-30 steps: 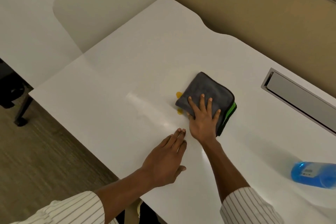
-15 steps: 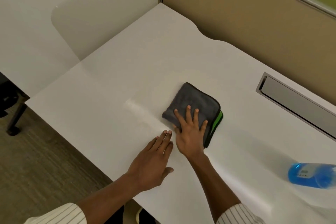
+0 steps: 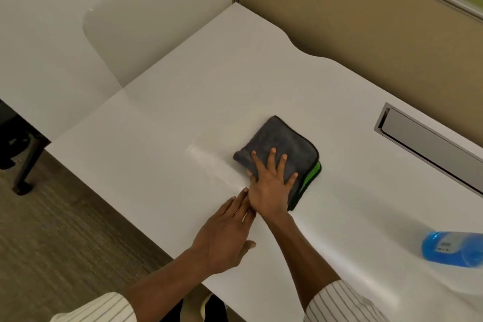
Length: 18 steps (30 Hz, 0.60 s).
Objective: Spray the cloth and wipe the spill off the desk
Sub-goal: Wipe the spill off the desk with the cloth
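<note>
Here the folded grey cloth (image 3: 281, 157) lies flat on the white bench (image 3: 162, 138), roughly mid-surface, with its green inner layer showing along the right edge. The right hand (image 3: 270, 188) is laid palm-down on the near half of the cloth, and its fingers (image 3: 271, 158) are spread apart and pressed flat rather than clamped on anything; they point away from the person, toward the far side of the bench. The cloth therefore sits directly beneath and just beyond those fingers, its longer side running diagonally from near-right to far-left.

The left hand (image 3: 224, 235) is rested flat on the bare bench just beside the right wrist, fingers held together and extended, touching or nearly touching the right hand; nothing is gripped by it. The right hand is plainly the nearer one to the cloth and is judged to be the working hand, the left serving as a brace.

A faint shiny streak (image 3: 209, 162) is seen on the surface immediately left of the cloth. No spill is visible around the cloth, so any remainder is either covered or already lifted. The next stroke is judged to depend on sweeping the cloth sideways along that streak.

The blue spray bottle (image 3: 454, 249) lies well apart at the right edge.
</note>
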Available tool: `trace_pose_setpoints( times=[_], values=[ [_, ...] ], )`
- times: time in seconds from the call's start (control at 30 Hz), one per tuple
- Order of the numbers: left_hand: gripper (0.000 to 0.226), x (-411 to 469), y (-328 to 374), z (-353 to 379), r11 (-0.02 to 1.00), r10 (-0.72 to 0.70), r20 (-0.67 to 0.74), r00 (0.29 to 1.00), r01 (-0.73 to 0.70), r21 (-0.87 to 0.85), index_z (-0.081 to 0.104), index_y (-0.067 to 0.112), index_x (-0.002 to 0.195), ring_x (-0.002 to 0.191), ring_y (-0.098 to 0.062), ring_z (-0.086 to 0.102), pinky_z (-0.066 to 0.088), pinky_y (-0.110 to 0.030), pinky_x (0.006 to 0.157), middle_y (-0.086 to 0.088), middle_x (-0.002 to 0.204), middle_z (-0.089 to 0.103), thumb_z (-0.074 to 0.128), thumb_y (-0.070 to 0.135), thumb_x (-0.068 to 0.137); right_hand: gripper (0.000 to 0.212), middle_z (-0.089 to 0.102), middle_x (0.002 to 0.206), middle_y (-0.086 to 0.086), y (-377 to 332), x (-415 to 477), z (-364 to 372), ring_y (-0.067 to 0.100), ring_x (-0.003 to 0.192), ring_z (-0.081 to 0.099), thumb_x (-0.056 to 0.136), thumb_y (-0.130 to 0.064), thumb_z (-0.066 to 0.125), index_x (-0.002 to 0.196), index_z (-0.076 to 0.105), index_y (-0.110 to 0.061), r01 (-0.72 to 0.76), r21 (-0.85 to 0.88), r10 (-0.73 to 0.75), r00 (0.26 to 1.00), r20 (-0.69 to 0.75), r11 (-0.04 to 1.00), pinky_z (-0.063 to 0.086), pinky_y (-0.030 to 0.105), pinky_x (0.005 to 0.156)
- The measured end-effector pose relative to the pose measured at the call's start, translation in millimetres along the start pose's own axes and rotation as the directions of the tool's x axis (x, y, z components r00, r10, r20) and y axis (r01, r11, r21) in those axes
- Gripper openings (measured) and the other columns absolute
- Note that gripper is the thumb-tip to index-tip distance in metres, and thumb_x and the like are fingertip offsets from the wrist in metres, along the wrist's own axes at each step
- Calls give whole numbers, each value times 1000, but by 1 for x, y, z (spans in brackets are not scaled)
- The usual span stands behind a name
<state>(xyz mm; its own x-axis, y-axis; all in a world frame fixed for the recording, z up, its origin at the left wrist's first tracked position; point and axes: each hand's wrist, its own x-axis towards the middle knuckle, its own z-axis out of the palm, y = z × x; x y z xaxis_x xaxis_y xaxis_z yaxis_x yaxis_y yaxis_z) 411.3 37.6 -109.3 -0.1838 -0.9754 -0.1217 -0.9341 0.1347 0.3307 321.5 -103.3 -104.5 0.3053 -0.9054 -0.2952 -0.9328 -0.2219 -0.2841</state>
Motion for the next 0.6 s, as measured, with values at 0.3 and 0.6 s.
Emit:
trace_pose_setpoints(
  times=[0.3,0.6],
  values=[
    [82,-2,-12,-2,996,83,3,997,-83,27,28,6,163,163,-31,3,12,-40,128,-16,175,3,57,52,103,55,1,176,-3,30,49,-21,26,162,-8,110,-43,36,161,17,-49,-31,23,33,997,-77,999,-1,70,124],
    [82,-1,-20,-11,991,134,74,988,-132,-26,21,6,166,163,-31,-3,6,-43,130,-17,175,-2,56,48,105,57,6,175,-2,31,-21,4,28,162,-5,107,-36,43,161,26,-45,42,12,-41,996,-78,999,0,69,125]
  ],
)
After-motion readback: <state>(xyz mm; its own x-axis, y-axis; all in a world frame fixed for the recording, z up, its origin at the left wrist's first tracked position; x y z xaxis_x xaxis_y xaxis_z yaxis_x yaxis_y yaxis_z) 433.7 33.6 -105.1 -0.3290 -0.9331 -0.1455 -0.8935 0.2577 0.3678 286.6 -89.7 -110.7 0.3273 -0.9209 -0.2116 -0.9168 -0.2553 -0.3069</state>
